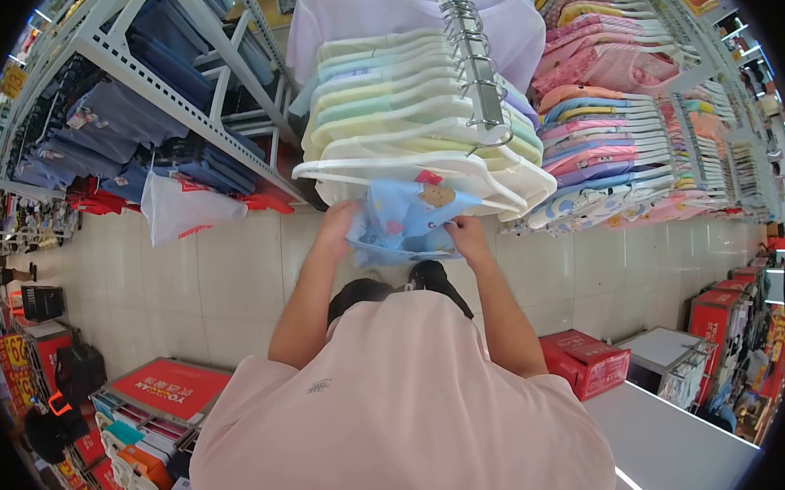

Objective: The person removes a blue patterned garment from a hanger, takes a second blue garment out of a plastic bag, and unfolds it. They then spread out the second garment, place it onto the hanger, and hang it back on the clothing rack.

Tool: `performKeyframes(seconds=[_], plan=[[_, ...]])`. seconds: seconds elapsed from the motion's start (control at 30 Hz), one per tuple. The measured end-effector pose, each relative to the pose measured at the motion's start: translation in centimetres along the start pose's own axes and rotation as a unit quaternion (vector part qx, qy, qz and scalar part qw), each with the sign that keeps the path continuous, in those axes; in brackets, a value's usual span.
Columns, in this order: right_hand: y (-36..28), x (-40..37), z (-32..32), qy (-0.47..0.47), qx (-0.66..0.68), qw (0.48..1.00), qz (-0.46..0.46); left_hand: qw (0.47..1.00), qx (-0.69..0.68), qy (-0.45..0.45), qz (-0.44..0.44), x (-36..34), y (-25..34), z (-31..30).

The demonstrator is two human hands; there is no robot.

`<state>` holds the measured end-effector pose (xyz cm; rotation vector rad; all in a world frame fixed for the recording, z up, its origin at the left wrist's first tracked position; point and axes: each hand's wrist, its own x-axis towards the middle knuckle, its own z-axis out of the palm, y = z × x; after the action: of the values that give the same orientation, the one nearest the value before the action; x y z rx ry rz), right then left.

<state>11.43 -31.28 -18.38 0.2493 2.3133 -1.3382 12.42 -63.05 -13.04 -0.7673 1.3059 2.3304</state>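
Observation:
A light blue garment with a brown printed figure and a small red tag hangs at the front of the central rack, over a white hanger. My left hand holds its left edge, the fingers partly hidden by the cloth. At the right edge, my right hand pinches the same garment. Behind it, several pale shirts hang on white hangers along a metal rail.
Dense rows of colourful children's clothes hang at the right. A metal shelf frame with dark blue clothes stands at the left, a white bag hanging from it. Red boxes and a grey surface lie at the lower right.

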Motion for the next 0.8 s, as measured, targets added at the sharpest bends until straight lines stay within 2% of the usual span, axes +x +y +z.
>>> performKeyframes(seconds=[0.07, 0.1, 0.17, 0.2, 0.27, 0.3, 0.4, 0.5, 0.53, 0.63, 0.73, 0.8], plan=[[0.2, 0.6, -0.4, -0.011, 0.096, 0.995, 0.029, 0.999, -0.020, -0.035, -0.022, 0.1, 0.3, 0.4], [-0.7, 0.4, -0.4, -0.022, 0.199, 0.979, 0.037, 0.998, -0.029, -0.052, -0.035, 0.1, 0.4, 0.6], [-5.5, -1.5, -0.4, -0.046, 0.397, 0.915, 0.052, 0.993, -0.050, -0.105, -0.031, 2.7, -1.3, -0.3], [-7.7, -2.5, -0.8, -0.060, 0.406, 0.910, 0.058, 0.989, -0.061, -0.132, -0.028, 3.6, -1.8, -0.6], [-11.0, -3.9, -1.5, -0.089, 0.425, 0.898, 0.071, 0.989, -0.073, -0.124, -0.037, 2.5, -0.3, 1.0], [-10.3, -3.6, -1.3, -0.088, 0.436, 0.893, 0.065, 0.989, -0.080, -0.120, -0.041, 1.6, 0.7, 1.9], [-7.8, -2.3, -1.4, -0.094, 0.460, 0.882, 0.046, 0.978, -0.056, -0.181, -0.090, -0.2, 2.1, 2.9], [-6.5, -3.0, -1.5, -0.114, 0.460, 0.880, 0.036, 0.971, 0.149, -0.186, -0.007, -1.0, 1.1, 2.2], [-6.2, -3.2, -1.8, -0.118, 0.454, 0.882, 0.039, 0.976, 0.119, -0.179, -0.016, -1.2, 1.1, 1.8], [-4.9, -2.7, -2.5, -0.124, 0.474, 0.870, 0.060, 0.994, -0.082, -0.057, 0.035, -1.7, 2.1, 2.3], [-4.9, -2.6, -2.2, -0.106, 0.504, 0.855, 0.060, 0.982, -0.007, -0.184, -0.041, 3.6, -1.9, -1.6], [-5.0, -2.9, -2.3, -0.079, 0.507, 0.858, 0.036, 0.995, 0.019, -0.101, 0.017, 1.2, -0.5, 0.5]])
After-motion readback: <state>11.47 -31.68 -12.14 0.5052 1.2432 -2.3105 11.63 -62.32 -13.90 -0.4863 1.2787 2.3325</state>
